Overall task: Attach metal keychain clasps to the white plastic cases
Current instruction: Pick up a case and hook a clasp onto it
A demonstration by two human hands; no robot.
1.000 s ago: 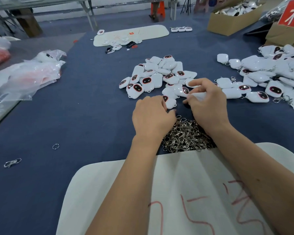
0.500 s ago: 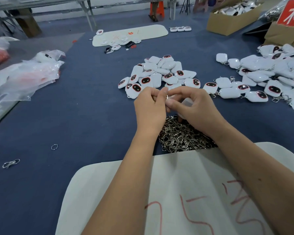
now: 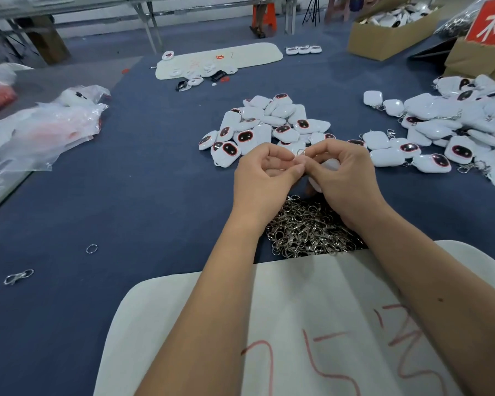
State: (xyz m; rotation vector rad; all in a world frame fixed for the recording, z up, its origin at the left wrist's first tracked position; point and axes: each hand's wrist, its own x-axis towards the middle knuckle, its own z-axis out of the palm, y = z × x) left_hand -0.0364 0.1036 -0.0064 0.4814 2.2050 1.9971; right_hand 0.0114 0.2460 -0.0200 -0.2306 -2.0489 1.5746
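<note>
- Our left hand (image 3: 265,178) pinches a small metal ring (image 3: 301,152) between thumb and forefinger, fingers curled.
- Our right hand (image 3: 345,178) grips a white case (image 3: 327,167), mostly hidden in the palm, and meets the ring at its fingertips.
- Both hands are raised above the clasp pile (image 3: 309,228) on the blue worktop (image 3: 155,201).
- Loose cases (image 3: 265,124) lie just beyond; cases with clasps (image 3: 455,132) are heaped at right.

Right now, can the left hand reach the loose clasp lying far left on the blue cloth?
Probably yes, after letting go: the left hand is pinching a ring, but only bare blue cloth lies toward the clasp.
</note>
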